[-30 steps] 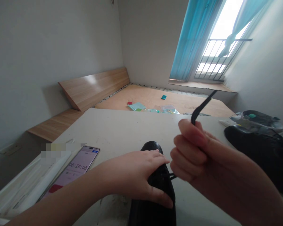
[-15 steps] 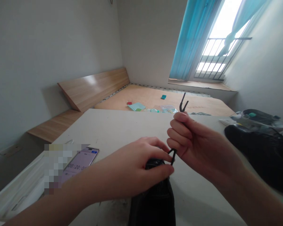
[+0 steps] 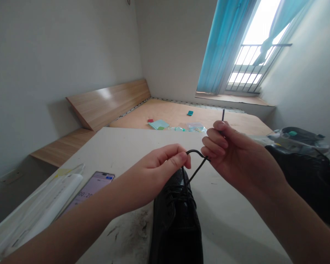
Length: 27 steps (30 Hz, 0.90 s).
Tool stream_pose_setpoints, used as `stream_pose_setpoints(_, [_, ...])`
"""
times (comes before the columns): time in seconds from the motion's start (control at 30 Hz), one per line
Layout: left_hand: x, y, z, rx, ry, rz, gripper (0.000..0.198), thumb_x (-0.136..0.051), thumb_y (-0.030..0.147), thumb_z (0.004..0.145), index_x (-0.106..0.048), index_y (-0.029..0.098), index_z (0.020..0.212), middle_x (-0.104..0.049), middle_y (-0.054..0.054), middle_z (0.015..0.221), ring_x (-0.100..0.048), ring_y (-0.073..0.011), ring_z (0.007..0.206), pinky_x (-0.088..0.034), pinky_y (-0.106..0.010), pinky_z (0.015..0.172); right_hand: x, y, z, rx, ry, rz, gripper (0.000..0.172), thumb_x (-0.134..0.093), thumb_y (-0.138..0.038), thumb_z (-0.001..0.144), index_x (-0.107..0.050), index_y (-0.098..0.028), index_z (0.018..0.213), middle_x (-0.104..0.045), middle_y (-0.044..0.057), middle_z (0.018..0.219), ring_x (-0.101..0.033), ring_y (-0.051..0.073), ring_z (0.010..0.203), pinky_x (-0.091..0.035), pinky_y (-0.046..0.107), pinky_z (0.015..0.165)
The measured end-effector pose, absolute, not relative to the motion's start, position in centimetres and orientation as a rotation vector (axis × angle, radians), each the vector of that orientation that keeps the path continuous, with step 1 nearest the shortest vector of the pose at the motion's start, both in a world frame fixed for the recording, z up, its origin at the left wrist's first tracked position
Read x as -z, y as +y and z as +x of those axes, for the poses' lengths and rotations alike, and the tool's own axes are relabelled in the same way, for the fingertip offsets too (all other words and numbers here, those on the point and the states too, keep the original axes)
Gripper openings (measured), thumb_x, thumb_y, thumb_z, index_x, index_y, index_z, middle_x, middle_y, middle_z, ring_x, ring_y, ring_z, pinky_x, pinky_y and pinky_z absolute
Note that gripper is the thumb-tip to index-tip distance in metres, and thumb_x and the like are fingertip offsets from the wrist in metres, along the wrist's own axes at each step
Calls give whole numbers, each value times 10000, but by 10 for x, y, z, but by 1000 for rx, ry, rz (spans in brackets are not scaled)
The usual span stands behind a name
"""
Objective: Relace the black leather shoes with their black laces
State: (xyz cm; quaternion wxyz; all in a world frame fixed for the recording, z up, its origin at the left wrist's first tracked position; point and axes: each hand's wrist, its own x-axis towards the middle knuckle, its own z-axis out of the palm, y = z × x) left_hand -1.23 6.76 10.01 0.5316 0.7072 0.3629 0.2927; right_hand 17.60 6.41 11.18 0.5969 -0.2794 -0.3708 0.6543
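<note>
A black leather shoe (image 3: 178, 220) stands on the white table in front of me, toe toward me. Its thin black shoelace (image 3: 197, 171) rises from the eyelets up to both hands. My left hand (image 3: 165, 161) pinches one strand between thumb and fingers, just above and left of the shoe's opening. To the right and slightly higher, my right hand (image 3: 222, 146) is closed round the other part of the lace, with one end poking up above the thumb. Between the hands the lace arcs across and crosses itself.
At the left of the white table (image 3: 126, 143) lie a phone (image 3: 90, 187) with a timer showing and white plastic packaging (image 3: 46, 201). Another black shoe (image 3: 299, 179) and a clear bag (image 3: 305, 141) sit at the right. Behind is a bed (image 3: 159, 106) with small items.
My left hand has lifted off the shoe and now pinches a lace strand. My right hand has shifted slightly right, and one lace end instead of two shows above it.
</note>
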Motion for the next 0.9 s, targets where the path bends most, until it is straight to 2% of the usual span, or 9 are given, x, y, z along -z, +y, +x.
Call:
stream_pose_setpoints(0.07, [-95, 69, -10, -648, 823, 1680, 283, -433, 432, 973, -557, 201, 868, -581, -4, 893, -570, -183, 924, -435, -298, 813, -112, 60, 174, -1496, -920, -634, 298, -418, -240, 992, -556, -229, 728, -260, -37, 656, -288, 132, 560, -398, 215, 541])
stream_pose_setpoints(0.13, [-90, 70, -9, -535, 786, 1626, 267, -403, 419, 986, -519, 199, 890, -620, -19, 925, -607, -181, 860, -454, -325, 796, -113, 54, 173, -1369, -1031, -671, 284, -447, -253, 983, -601, -243, 745, -389, -14, 726, -406, 136, 650, -444, 238, 635])
stream_pose_setpoints(0.23, [-86, 70, -10, -378, 815, 1615, 276, -346, 417, 1005, -479, 203, 894, -666, -32, 847, -612, -183, 778, -456, -335, 743, -115, 46, 177, -920, -1305, -819, 208, -543, -286, 958, -693, -291, 814, -546, -3, 879, -510, 154, 861, -438, 274, 826])
stream_pose_setpoints(0.33, [-86, 68, -13, -306, 874, 1710, 309, -335, 438, 1008, -496, 208, 876, -661, -14, 766, -579, -177, 755, -431, -320, 732, -117, 41, 185, -576, -1474, -942, 116, -626, -342, 917, -731, -325, 869, -607, -10, 853, -537, 155, 820, -434, 289, 805])
stream_pose_setpoints(0.47, [-85, 67, -11, -345, 860, 1812, 308, -366, 426, 1001, -538, 211, 864, -585, 7, 783, -514, -152, 724, -411, -280, 682, -120, 42, 188, -724, -1436, -965, 98, -647, -367, 901, -729, -315, 894, -631, -20, 775, -552, 125, 679, -450, 265, 615])
stream_pose_setpoints(0.57, [-83, 68, -5, -392, 779, 1596, 222, -425, 353, 981, -556, 200, 887, -498, 22, 741, -443, -119, 635, -372, -216, 548, -121, 47, 188, -887, -1362, -977, 57, -677, -315, 873, -724, -285, 885, -660, -12, 745, -602, 134, 694, -469, 249, 585])
stream_pose_setpoints(0.67, [-82, 71, -1, -453, 701, 1325, 185, -468, 289, 958, -543, 175, 833, -456, 41, 657, -378, -72, 501, -280, -167, 441, -121, 54, 191, -958, -1312, -1007, 56, -692, -306, 854, -723, -263, 870, -688, -3, 741, -636, 136, 704, -479, 233, 571])
stream_pose_setpoints(0.8, [-84, 78, -1, -588, 676, 1141, 190, -431, 288, 975, -512, 164, 855, -538, 7, 765, -460, -44, 489, -272, -138, 410, -126, 53, 198, -990, -1375, -958, 26, -721, -281, 820, -739, -267, 809, -710, -14, 710, -635, 112, 659, -465, 203, 551])
stream_pose_setpoints(0.9, [-86, 81, -3, -646, 642, 1023, 159, -412, 278, 985, -509, 168, 924, -576, -17, 838, -498, -49, 539, -305, -121, 419, -133, 42, 198, -1170, -1704, -935, 47, -716, -255, 817, -749, -263, 785, -732, -12, 692, -627, 112, 600, -463, 210, 523])
